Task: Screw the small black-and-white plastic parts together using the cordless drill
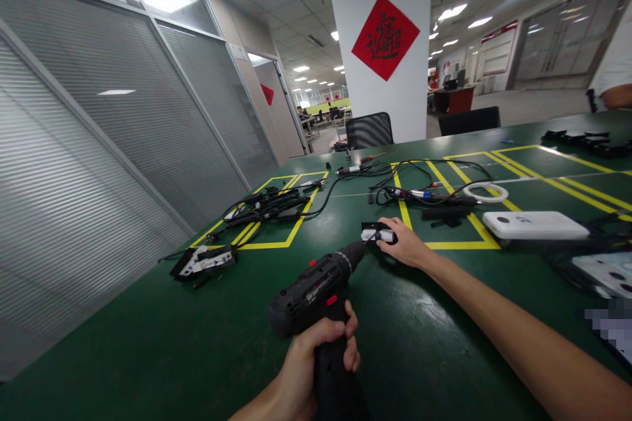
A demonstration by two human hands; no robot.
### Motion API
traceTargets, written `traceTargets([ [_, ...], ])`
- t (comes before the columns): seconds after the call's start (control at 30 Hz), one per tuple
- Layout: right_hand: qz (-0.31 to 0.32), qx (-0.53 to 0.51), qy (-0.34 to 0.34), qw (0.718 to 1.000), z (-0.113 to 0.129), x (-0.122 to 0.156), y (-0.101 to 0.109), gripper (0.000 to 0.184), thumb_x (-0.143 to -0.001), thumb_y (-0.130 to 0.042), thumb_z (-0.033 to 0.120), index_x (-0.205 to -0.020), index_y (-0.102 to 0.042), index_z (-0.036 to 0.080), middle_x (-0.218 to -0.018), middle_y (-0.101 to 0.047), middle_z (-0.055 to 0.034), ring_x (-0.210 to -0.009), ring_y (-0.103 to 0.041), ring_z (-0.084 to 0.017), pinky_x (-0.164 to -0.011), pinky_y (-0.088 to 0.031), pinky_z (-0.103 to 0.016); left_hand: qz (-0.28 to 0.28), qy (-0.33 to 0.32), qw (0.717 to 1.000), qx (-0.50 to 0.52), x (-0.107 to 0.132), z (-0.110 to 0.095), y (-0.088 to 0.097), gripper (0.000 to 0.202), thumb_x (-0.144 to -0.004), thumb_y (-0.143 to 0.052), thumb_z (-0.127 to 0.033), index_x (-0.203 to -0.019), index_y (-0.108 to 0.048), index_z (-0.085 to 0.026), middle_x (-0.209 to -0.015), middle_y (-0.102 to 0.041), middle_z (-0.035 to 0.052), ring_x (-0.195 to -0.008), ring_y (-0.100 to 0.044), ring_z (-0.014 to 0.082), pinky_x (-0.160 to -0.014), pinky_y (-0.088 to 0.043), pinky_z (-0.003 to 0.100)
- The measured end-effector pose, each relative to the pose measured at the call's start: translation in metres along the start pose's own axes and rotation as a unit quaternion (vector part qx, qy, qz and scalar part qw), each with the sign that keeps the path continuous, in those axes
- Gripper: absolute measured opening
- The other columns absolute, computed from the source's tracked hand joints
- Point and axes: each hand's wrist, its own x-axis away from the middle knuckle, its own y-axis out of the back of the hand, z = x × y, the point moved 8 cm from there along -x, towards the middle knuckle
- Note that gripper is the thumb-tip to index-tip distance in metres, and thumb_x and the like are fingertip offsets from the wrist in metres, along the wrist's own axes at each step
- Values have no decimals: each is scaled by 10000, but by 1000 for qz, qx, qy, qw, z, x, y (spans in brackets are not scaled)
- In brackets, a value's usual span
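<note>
My left hand (303,358) is wrapped round the handle of a black cordless drill (316,289) with red buttons. The drill points forward and to the right, and the tip of its bit meets or nearly meets a small black-and-white plastic part (372,235). That part is steadied on the green table (237,335) by my right hand (402,243), whose thumb and fingers grip its right end. Whether the bit sits in a screw is too small to tell.
Tangled black cables (269,207) lie at left, near a black-and-white part (205,262). Yellow tape marks the table. Beyond my right hand are a pen-like tool (419,195), a white ring (486,193) and a white device (536,225). A person's arm (617,97) shows at far right.
</note>
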Motion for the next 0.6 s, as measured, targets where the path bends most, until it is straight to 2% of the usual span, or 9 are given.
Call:
traceTargets([
  [0.2, -1, 1, 4, 1000, 2, 1, 1, 503, -722, -592, 302, -1201, -461, 221, -1062, -487, -62, -922, -539, -172, -877, -418, -313, 8, 0, 1000, -5, -1, -1, -1, 166, -788, -366, -144, -861, -514, -132, -717, -458, 11, -468, -417, 82, -552, -379, 299],
  [0.43, 0, 4, 2, 1000, 2, 1, 1, 495, -724, -593, 298, -1197, -462, 228, -1050, -487, -55, -920, -541, -172, -880, -418, -319, -20, -3, 1000, 0, 1, -5, -3, 154, -768, -382, -143, -844, -515, -135, -715, -438, 3, -448, -390, 73, -526, -362, 285],
  [0.6, 0, 6, 3, 1000, 2, 0, 1, 495, -723, -593, 306, -1195, -463, 232, -1047, -488, -55, -920, -541, -174, -874, -422, -317, -11, 3, 1000, 0, 0, -4, -2, 164, -779, -375, -146, -858, -518, -135, -718, -437, 3, -455, -399, 76, -538, -367, 291],
])
